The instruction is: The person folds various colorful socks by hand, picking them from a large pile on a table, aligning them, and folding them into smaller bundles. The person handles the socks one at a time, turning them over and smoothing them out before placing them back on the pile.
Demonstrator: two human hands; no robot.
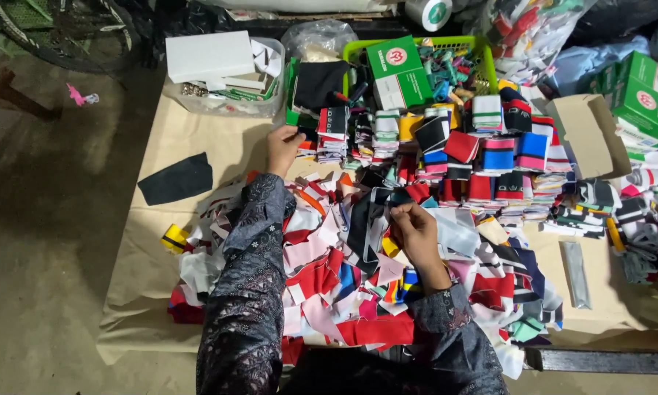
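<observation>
Fabric scraps (321, 274) lie heaped loose on the tabletop (135, 274); right hand (416, 230) grip pinches a dark strip (362, 227) over the heap, left hand (283, 148) grip presses on the sorted stacks (334, 135). Risk: a nudge topples the tight-packed stacks, or the strip drags neighbouring scraps along.

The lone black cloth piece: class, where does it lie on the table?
The black cloth piece lies flat on the brown paper at the table's left, apart from the scrap pile, left of the left hand and below the clear tub.
</observation>
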